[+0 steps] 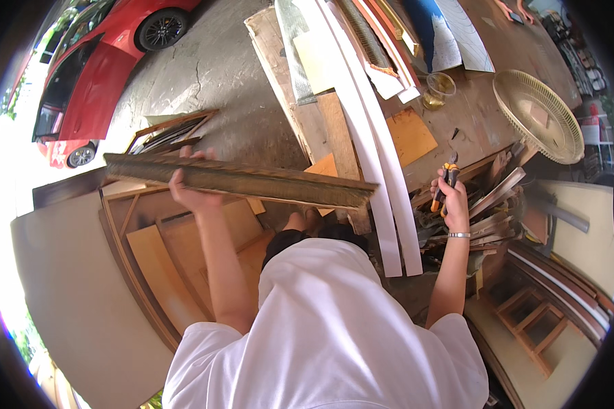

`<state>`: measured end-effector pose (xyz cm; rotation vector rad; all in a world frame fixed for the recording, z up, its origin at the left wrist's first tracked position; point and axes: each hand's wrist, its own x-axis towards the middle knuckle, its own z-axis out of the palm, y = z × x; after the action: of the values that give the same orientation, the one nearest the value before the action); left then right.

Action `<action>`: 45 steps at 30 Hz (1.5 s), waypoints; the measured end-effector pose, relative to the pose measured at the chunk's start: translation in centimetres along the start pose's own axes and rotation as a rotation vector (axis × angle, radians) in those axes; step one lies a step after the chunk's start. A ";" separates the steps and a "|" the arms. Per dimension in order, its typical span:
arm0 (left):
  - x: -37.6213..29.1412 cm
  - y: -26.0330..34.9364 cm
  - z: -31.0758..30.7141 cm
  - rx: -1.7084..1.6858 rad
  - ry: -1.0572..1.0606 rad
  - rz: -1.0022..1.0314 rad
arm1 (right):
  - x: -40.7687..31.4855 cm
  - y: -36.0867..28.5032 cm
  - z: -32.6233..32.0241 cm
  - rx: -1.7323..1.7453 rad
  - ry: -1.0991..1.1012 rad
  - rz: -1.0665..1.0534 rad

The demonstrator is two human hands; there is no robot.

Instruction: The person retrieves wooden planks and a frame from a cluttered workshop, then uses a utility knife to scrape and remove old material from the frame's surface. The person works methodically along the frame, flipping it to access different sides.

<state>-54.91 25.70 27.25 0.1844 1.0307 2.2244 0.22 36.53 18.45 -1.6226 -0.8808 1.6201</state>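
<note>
My left hand (pixel 197 189) grips a long piece of dark, ornate frame moulding (pixel 266 182) near its left part. The moulding lies crosswise in front of me, raised off the table, and its right end is blurred. In my right hand (pixel 455 202) is a pair of pliers (pixel 446 184) with black and orange handles, jaws pointing away from me. Two long white strips (pixel 373 153) run beneath the moulding's right end and over the near edge of the worktable (pixel 470 110). A brown wooden board (pixel 340 135) lies beside them.
On the table are an orange-brown square board (pixel 410 134), a clear plastic cup (pixel 441 84) and a round plastic fan grille (pixel 537 120). Scrap wood strips (pixel 491 225) crowd below my right hand. Large panels (pixel 71 286) lean at left. A red car (pixel 89 84) has its door open. Another person's hands (pixel 519 10) hold a phone.
</note>
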 end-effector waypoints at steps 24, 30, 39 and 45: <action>6.3 -25.8 1.5 1.475 -1.024 -0.472 | 2.4 -12.0 18.6 -1.036 0.531 -0.507; 9.2 -23.1 1.2 1.449 -1.147 -0.635 | 20.3 -18.7 27.7 -1.333 0.335 -0.440; 15.1 -17.2 -7.5 1.226 -0.741 -0.920 | 25.8 -19.2 30.4 -1.502 0.372 -0.242; 18.9 -15.5 -8.4 1.172 -0.562 -0.928 | 26.0 -22.2 28.2 -1.431 0.194 -0.364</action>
<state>-64.60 39.45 7.63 0.6264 1.5180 0.5221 -28.07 70.38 22.82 -2.1559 -2.3191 0.4030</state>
